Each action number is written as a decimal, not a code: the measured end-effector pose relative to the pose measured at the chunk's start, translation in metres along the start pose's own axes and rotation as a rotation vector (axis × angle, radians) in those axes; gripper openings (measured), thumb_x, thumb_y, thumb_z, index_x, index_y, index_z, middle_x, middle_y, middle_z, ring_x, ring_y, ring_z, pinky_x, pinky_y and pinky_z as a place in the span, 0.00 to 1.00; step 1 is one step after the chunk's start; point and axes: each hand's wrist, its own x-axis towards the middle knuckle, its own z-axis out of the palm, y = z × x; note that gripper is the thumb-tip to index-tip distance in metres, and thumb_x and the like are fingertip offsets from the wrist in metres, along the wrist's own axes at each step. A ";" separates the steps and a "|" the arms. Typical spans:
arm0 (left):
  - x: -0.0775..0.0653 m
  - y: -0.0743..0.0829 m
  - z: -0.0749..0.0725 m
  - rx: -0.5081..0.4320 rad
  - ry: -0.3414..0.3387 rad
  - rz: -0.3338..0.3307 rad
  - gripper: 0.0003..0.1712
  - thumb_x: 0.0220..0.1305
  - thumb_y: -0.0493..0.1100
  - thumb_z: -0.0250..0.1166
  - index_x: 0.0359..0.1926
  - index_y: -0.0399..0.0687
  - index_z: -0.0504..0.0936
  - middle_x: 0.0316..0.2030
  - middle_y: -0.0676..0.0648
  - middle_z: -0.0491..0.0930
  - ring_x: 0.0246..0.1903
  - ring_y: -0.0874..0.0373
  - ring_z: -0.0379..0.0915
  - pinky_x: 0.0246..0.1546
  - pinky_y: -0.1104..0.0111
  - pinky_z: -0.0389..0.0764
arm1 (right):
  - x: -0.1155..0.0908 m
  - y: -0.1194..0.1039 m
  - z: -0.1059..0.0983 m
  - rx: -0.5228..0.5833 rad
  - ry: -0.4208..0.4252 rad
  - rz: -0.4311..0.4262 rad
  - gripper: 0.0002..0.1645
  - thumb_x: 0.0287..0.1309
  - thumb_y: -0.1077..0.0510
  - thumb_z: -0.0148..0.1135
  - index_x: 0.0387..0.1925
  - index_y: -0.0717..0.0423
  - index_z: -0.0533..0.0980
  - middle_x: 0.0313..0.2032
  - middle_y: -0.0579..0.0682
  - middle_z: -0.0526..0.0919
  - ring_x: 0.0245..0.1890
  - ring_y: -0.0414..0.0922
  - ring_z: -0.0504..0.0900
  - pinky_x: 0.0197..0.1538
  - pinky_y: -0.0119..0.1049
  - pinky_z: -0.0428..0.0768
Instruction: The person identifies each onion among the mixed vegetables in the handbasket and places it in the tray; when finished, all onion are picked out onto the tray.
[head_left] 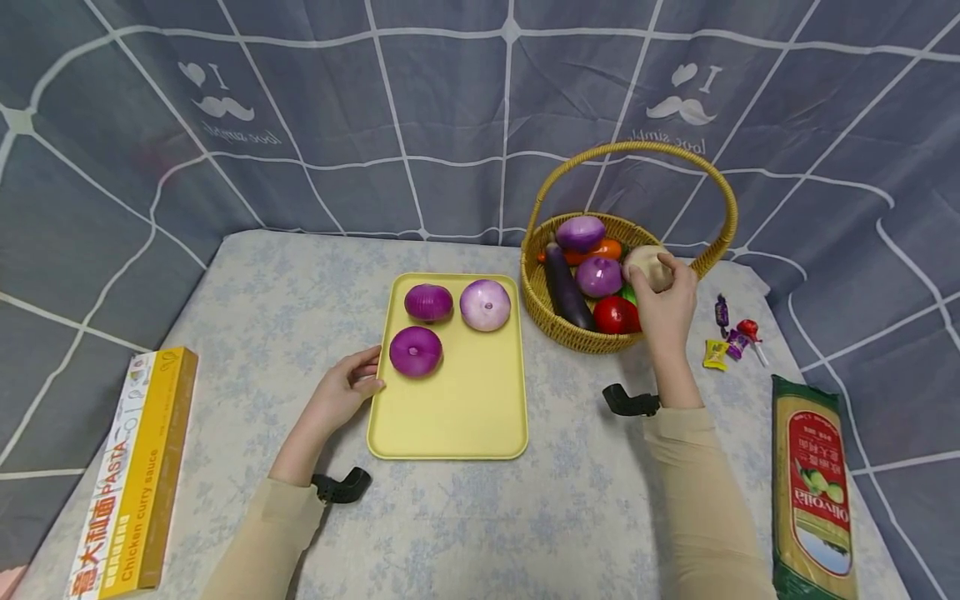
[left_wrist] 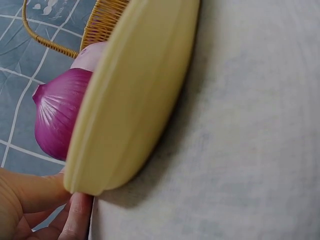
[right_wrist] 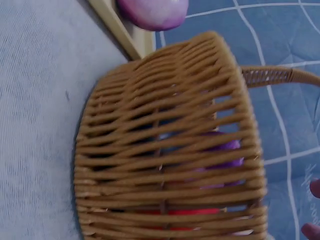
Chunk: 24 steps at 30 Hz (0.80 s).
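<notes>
My left hand [head_left: 347, 392] holds the left edge of the yellow tray [head_left: 450, 417]. In the left wrist view the thumb and fingers [left_wrist: 37, 192] meet at the tray's rim. Two purple onions [head_left: 416, 352] and a paler onion [head_left: 485, 305] lie on the tray's far half. My right hand [head_left: 666, 304] is over the wicker basket [head_left: 558, 329], at a cream-coloured round vegetable [head_left: 642, 265]. In the right wrist view its fingertips [right_wrist: 311, 232] show above the rim, spread apart; whether they touch the vegetable is hidden.
The basket also holds an eggplant [head_left: 566, 287], purple onions [head_left: 598, 277], a carrot [head_left: 606, 250] and a tomato [head_left: 617, 315], under a tall arched handle [head_left: 633, 147]. Wrapped candies [head_left: 716, 354] and a lollipop [head_left: 747, 330] lie right. Pasta box [head_left: 142, 467] left; noodle bag [head_left: 813, 483] right.
</notes>
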 end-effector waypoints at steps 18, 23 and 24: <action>-0.002 0.001 0.001 -0.004 -0.007 -0.004 0.34 0.71 0.33 0.58 0.74 0.38 0.59 0.63 0.33 0.68 0.61 0.41 0.69 0.51 0.76 0.81 | 0.023 0.013 0.020 -0.127 -0.026 0.013 0.46 0.56 0.56 0.69 0.71 0.64 0.58 0.71 0.62 0.57 0.73 0.56 0.52 0.77 0.48 0.56; -0.001 0.000 0.000 0.005 -0.005 -0.002 0.34 0.70 0.33 0.58 0.74 0.38 0.59 0.62 0.33 0.69 0.61 0.41 0.69 0.52 0.76 0.81 | 0.026 0.014 0.025 -0.191 -0.034 0.020 0.43 0.57 0.57 0.69 0.70 0.60 0.60 0.70 0.62 0.55 0.72 0.57 0.52 0.74 0.52 0.60; 0.000 0.000 0.000 0.007 -0.006 0.001 0.34 0.71 0.33 0.58 0.74 0.38 0.59 0.62 0.33 0.69 0.61 0.41 0.69 0.52 0.75 0.81 | 0.026 0.014 0.026 -0.203 -0.037 0.018 0.43 0.57 0.57 0.69 0.70 0.60 0.59 0.69 0.62 0.55 0.72 0.58 0.53 0.74 0.52 0.60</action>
